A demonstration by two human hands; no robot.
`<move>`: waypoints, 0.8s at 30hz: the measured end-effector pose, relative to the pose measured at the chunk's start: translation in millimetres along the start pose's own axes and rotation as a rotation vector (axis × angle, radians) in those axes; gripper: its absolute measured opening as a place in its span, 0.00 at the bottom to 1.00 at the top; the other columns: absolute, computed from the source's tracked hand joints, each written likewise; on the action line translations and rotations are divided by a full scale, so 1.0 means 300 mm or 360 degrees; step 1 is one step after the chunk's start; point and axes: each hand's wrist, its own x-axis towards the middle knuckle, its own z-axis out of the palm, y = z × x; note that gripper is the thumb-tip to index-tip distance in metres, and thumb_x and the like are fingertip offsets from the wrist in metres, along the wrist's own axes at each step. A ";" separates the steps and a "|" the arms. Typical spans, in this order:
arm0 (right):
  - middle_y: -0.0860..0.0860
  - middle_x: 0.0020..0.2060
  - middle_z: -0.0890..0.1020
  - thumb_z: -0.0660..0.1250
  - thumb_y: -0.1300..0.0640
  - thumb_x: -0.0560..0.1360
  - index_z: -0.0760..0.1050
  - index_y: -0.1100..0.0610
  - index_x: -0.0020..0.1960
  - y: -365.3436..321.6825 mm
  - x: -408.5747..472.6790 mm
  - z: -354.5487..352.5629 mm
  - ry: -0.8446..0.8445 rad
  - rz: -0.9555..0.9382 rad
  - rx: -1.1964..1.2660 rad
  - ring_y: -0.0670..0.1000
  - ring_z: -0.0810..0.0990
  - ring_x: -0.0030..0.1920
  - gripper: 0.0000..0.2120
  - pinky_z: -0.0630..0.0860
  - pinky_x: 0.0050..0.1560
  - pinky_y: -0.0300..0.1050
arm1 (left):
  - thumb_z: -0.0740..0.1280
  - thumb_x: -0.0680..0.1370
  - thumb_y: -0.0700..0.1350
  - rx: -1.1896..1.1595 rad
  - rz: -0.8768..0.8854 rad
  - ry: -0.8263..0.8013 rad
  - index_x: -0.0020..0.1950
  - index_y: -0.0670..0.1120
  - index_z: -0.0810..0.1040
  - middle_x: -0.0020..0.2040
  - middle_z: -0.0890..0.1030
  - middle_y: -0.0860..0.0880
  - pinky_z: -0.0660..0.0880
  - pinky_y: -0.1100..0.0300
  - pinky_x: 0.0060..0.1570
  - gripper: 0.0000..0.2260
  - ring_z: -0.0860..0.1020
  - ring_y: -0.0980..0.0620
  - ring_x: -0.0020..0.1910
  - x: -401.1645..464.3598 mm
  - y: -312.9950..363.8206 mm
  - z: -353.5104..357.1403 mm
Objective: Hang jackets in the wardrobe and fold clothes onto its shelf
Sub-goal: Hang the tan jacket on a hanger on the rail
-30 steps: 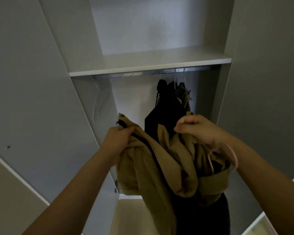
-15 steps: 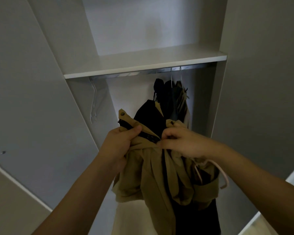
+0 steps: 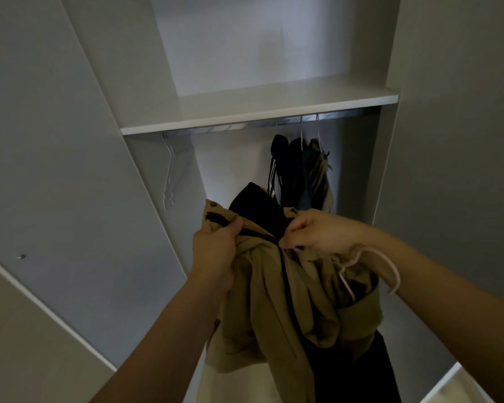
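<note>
I hold a tan jacket (image 3: pixel 277 309) with a dark lining in front of the open wardrobe. My left hand (image 3: pixel 216 251) grips its collar edge by the zip. My right hand (image 3: pixel 320 232) pinches the other collar side, close to the left hand. A pale pink hanger (image 3: pixel 390 269) hangs around my right wrist. Above is the white shelf (image 3: pixel 259 112) with the metal rail (image 3: pixel 274 123) under it. Several dark and tan garments (image 3: pixel 300 173) hang at the rail's right end.
Bare light hangers (image 3: pixel 170 173) dangle at the rail's left end. Grey wardrobe doors stand open, the left door (image 3: pixel 56 170) and the right door (image 3: pixel 454 141). The shelf top holds nothing in view.
My hands have drawn closer together at the jacket's collar. My right hand shifted left and now pinches the fabric beside the zip. The view moved slightly.
</note>
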 end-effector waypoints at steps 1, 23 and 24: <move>0.44 0.23 0.72 0.69 0.58 0.75 0.73 0.51 0.25 0.010 0.009 -0.008 -0.0013 0.0046 0.0008 0.42 0.70 0.26 0.20 0.68 0.40 0.40 | 0.73 0.75 0.40 0.0028 0.0004 0.0036 0.48 0.41 0.81 0.46 0.84 0.41 0.81 0.47 0.48 0.04 0.83 0.40 0.46 0.011 -0.002 -0.005; 0.53 0.30 0.79 0.65 0.60 0.77 0.76 0.59 0.31 -0.053 0.123 -0.076 -0.0069 0.0273 0.0913 0.51 0.78 0.32 0.15 0.78 0.42 0.45 | 0.58 0.74 0.53 0.2247 0.2033 -0.0045 0.57 0.45 0.79 0.52 0.79 0.46 0.70 0.47 0.55 0.19 0.76 0.42 0.50 0.032 -0.087 -0.064; 0.54 0.31 0.79 0.65 0.60 0.77 0.76 0.59 0.31 -0.059 0.122 -0.075 -0.0061 0.0285 0.0912 0.52 0.78 0.34 0.15 0.77 0.45 0.47 | 0.57 0.74 0.50 0.2217 0.2097 -0.0032 0.52 0.46 0.80 0.46 0.79 0.47 0.70 0.48 0.51 0.16 0.76 0.43 0.46 0.051 -0.070 -0.059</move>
